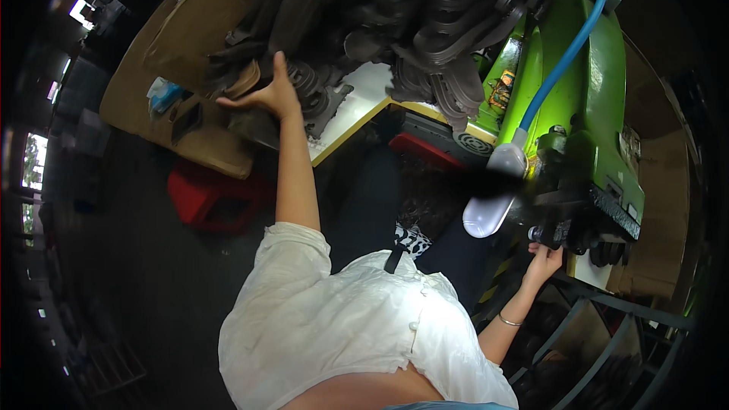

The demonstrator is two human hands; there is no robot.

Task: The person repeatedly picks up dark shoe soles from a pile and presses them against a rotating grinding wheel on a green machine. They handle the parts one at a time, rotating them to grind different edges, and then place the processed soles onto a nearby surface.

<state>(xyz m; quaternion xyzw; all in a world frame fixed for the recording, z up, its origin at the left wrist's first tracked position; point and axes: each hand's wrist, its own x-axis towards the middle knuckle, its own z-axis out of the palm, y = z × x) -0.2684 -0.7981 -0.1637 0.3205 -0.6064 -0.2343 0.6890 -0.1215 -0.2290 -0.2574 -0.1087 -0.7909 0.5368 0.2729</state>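
My left hand (272, 99) is stretched out to the edge of a large heap of dark grey shoe soles (456, 23), thumb and fingers spread wide. A brownish curved piece (247, 80) lies just beyond its spread fingers. My right hand (544, 262) is low on the right, under the head of a green machine (558, 83). Its fingers are bent together at a dark part there; what they grip is hidden. Beside the machine head, a dark blurred shape (486, 182) crosses in front of a white lamp (490, 212).
A blue tube (566, 53) runs to the lamp. The heap rests on a white table (357, 95) with a yellow edge. On the left is cardboard (125, 99) with a blue-white packet (163, 95). A red stool (205, 197) stands below; metal rails (607, 304) are lower right.
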